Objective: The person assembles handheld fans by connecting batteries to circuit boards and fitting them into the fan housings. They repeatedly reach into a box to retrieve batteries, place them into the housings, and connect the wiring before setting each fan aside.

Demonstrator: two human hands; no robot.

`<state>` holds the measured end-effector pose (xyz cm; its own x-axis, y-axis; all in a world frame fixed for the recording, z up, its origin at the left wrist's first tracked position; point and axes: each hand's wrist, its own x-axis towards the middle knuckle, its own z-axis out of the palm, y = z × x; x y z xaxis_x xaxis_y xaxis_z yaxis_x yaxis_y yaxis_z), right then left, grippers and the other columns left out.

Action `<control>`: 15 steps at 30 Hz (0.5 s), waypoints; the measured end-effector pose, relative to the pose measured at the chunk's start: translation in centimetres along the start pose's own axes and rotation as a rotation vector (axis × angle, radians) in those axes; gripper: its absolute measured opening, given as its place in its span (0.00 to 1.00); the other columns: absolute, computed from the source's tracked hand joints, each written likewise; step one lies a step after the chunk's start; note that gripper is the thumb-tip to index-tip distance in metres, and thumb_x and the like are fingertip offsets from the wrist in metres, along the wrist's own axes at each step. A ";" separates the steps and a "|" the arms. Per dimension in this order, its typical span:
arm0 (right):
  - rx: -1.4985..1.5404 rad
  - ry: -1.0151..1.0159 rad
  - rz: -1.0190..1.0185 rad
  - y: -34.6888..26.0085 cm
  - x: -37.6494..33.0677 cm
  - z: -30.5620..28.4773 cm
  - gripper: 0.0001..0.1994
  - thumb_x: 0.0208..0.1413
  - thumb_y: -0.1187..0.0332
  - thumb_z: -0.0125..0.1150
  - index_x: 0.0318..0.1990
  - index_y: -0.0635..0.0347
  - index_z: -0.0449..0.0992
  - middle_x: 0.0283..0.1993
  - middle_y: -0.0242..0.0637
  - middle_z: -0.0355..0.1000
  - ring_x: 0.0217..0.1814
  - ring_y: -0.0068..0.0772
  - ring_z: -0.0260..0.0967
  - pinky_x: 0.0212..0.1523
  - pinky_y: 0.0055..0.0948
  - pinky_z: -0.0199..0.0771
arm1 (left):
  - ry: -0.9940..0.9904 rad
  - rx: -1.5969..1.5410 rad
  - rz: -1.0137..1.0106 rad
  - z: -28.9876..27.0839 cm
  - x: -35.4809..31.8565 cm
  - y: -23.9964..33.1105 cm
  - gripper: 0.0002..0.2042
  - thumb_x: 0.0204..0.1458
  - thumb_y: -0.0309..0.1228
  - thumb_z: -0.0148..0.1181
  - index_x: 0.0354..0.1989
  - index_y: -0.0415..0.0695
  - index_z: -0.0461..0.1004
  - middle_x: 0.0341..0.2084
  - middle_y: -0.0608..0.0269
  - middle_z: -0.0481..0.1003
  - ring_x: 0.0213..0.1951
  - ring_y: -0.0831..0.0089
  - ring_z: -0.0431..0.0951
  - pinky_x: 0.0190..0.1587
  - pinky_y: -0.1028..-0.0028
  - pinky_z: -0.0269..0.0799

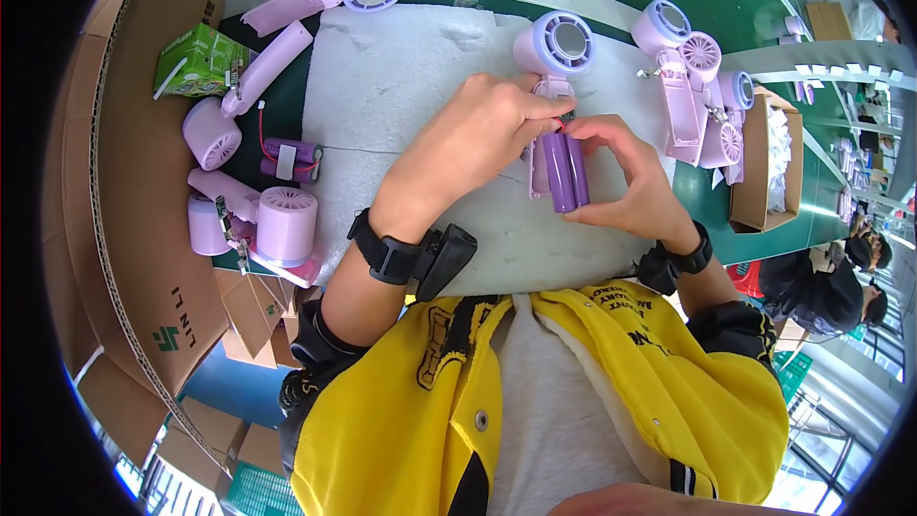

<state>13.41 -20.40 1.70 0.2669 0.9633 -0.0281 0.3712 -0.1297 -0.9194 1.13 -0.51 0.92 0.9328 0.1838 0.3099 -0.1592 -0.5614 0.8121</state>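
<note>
A pale purple handheld fan [554,45] lies on the white foam sheet [363,76], its open handle pointing toward me. Over that handle is a purple two-cell battery pack [565,177]. My right hand [632,177] grips the pack, thumb at its near end and fingers at its far end. My left hand [478,134] is closed in a pinch at the far end of the pack, where a bit of red wire shows beside a small circuit board. The fingertips partly hide the wire's end.
Left of the foam are several open fans [287,225], a spare battery pack [291,161] with red wire and a green box [201,62]. More fans [683,100] lie right, by a carton [764,162] of white pieces. A tall cardboard wall [153,191] borders the left.
</note>
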 end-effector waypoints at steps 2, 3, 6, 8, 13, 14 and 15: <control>-0.089 0.019 -0.031 -0.2 0.0 0.5 0.38 0.32 0.72 0.79 0.57 0.58 0.71 0.61 0.41 0.65 0.59 0.39 0.66 0.57 0.34 0.68 | 0.000 0.003 0.026 0.0 0.0 -0.1 0.13 0.49 0.19 0.60 0.44 0.39 0.80 0.35 0.40 0.77 0.33 0.44 0.78 0.38 0.58 0.75; -0.179 0.040 -0.063 -0.3 0.0 0.6 0.37 0.32 0.72 0.80 0.57 0.58 0.71 0.61 0.42 0.66 0.59 0.40 0.66 0.57 0.35 0.69 | -0.001 0.002 0.025 0.0 0.0 -0.1 0.13 0.49 0.19 0.60 0.44 0.39 0.80 0.35 0.40 0.77 0.33 0.44 0.78 0.38 0.58 0.75; -0.330 0.077 -0.134 -0.5 0.0 1.0 0.36 0.32 0.72 0.80 0.55 0.59 0.72 0.61 0.43 0.67 0.58 0.42 0.68 0.56 0.37 0.71 | 0.016 -0.010 0.049 0.0 0.0 -0.1 0.13 0.50 0.19 0.60 0.44 0.39 0.80 0.34 0.39 0.77 0.33 0.44 0.78 0.37 0.56 0.75; -0.453 0.109 -0.213 -0.7 0.0 1.2 0.33 0.32 0.71 0.80 0.52 0.60 0.74 0.60 0.43 0.68 0.56 0.43 0.69 0.54 0.38 0.74 | -0.007 -0.003 0.030 -0.1 -0.1 0.0 0.14 0.49 0.18 0.60 0.46 0.39 0.80 0.35 0.39 0.77 0.35 0.43 0.77 0.43 0.58 0.74; -0.348 0.188 -0.199 -0.7 -0.5 2.1 0.29 0.33 0.73 0.79 0.49 0.62 0.77 0.60 0.44 0.69 0.54 0.42 0.71 0.51 0.36 0.77 | -0.057 0.004 -0.013 -0.4 0.0 0.5 0.17 0.49 0.16 0.61 0.49 0.41 0.78 0.36 0.39 0.76 0.39 0.40 0.76 0.55 0.60 0.74; -0.387 0.193 -0.223 -0.7 -0.5 2.1 0.28 0.33 0.73 0.79 0.48 0.62 0.77 0.60 0.44 0.69 0.53 0.42 0.72 0.51 0.36 0.77 | -0.060 0.003 -0.019 -0.5 -0.1 0.6 0.17 0.49 0.17 0.61 0.48 0.41 0.78 0.36 0.39 0.76 0.39 0.40 0.76 0.55 0.60 0.74; -0.427 0.199 -0.248 -0.7 -0.5 2.1 0.27 0.34 0.74 0.79 0.47 0.63 0.77 0.60 0.45 0.69 0.52 0.42 0.72 0.50 0.35 0.78 | -0.061 0.002 -0.021 -0.5 -0.1 0.6 0.17 0.49 0.17 0.61 0.48 0.41 0.78 0.36 0.39 0.76 0.39 0.40 0.76 0.55 0.60 0.74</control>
<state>11.13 -20.27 1.56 0.2733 0.9194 0.2828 0.7625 -0.0278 -0.6464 0.79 -0.50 1.59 0.9539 0.1465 0.2618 -0.1384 -0.5593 0.8173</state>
